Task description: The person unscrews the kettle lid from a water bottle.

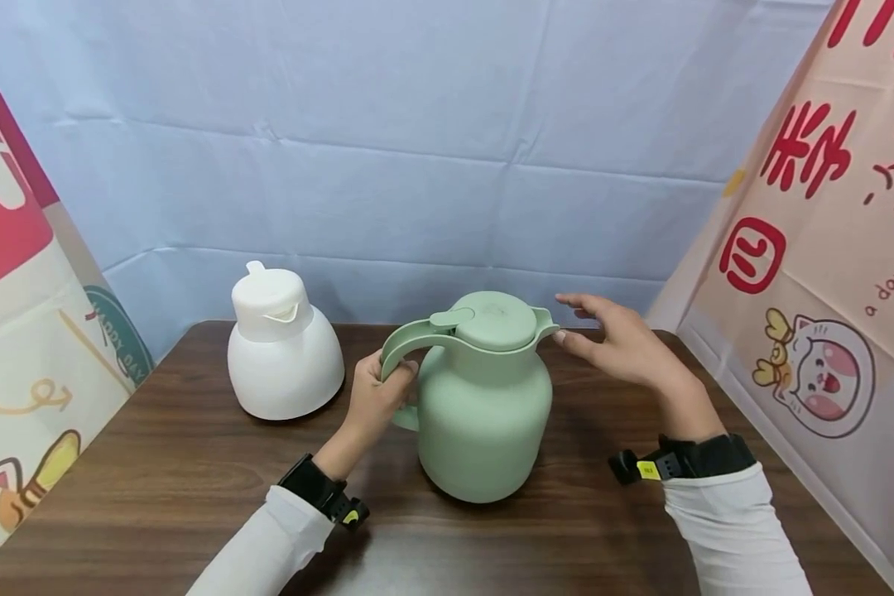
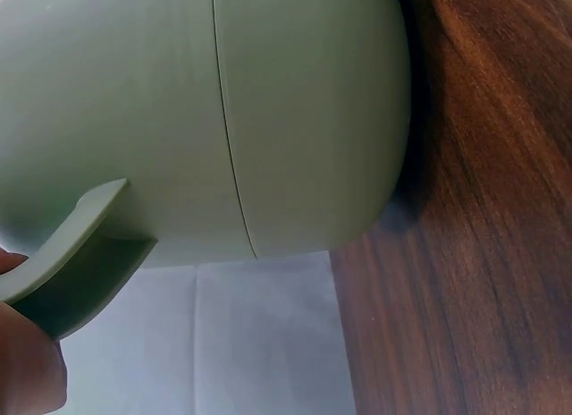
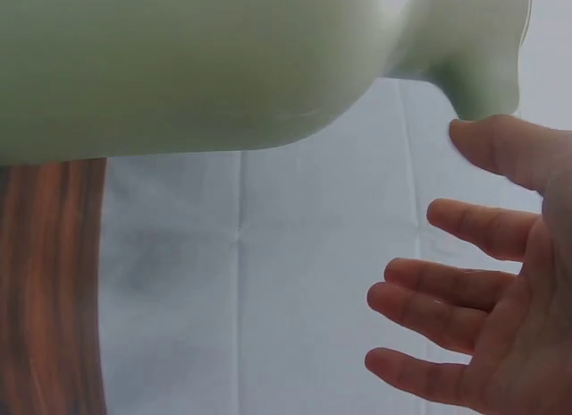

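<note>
A pale green thermos jug (image 1: 484,422) stands upright on the brown wooden table, its round lid (image 1: 497,321) on top and its spout pointing right. My left hand (image 1: 376,393) grips the jug's curved handle (image 2: 80,245) from the left, fingers wrapped round it. On the other side my right hand (image 1: 618,339) is raised beside the spout (image 1: 545,321). Its fingers are spread and fairly straight, with the thumb tip right at the spout's underside in the right wrist view, and nothing is in the palm.
A smaller white jug (image 1: 283,356) with a lid stands at the back left of the table (image 1: 194,488). Behind the table hangs a pale blue cloth (image 1: 417,165). Printed cloths (image 1: 812,273) flank the table on both sides.
</note>
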The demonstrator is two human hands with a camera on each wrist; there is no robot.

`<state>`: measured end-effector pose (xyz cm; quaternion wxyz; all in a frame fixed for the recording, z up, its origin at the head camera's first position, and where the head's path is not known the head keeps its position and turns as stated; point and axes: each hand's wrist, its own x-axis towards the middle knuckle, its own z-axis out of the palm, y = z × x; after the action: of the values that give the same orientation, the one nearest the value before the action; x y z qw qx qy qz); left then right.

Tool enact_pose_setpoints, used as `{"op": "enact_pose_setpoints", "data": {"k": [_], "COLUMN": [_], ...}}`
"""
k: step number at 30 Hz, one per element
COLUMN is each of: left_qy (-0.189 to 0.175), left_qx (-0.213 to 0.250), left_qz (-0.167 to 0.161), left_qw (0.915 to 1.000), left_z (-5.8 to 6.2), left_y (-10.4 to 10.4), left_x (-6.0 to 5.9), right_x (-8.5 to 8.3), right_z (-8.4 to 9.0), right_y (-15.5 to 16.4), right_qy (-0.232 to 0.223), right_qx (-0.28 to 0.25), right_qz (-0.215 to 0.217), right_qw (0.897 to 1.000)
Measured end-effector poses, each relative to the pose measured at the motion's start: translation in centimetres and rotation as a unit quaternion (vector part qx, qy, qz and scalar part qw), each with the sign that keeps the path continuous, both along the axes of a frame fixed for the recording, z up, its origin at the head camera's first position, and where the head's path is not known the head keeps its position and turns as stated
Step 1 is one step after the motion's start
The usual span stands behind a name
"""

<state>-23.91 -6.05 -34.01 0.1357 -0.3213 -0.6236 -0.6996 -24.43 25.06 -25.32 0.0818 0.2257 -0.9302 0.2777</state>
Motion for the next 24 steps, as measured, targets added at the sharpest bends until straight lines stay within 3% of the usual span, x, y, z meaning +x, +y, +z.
{"op": "enact_pose_setpoints", "data": {"k": [14, 24], "left_qy": [-0.011, -0.029], "left_qx": [-0.004, 0.0], "left_qz": [0.009, 0.014], "left_qw": [0.9999, 0.9995], "left_z": [0.2, 0.0], "left_y": [0.1, 0.0], "left_x": [0.1, 0.2], "right_x": [-0.1, -0.1], "right_z": [3.0, 5.1], "right_y": [-1.7, -4.5], "right_qy": [0.053, 0.036], "right_qx": [0.033, 0.059], "right_qz": [0.017, 0.027], "right_qw": [0.998, 0.997]}}
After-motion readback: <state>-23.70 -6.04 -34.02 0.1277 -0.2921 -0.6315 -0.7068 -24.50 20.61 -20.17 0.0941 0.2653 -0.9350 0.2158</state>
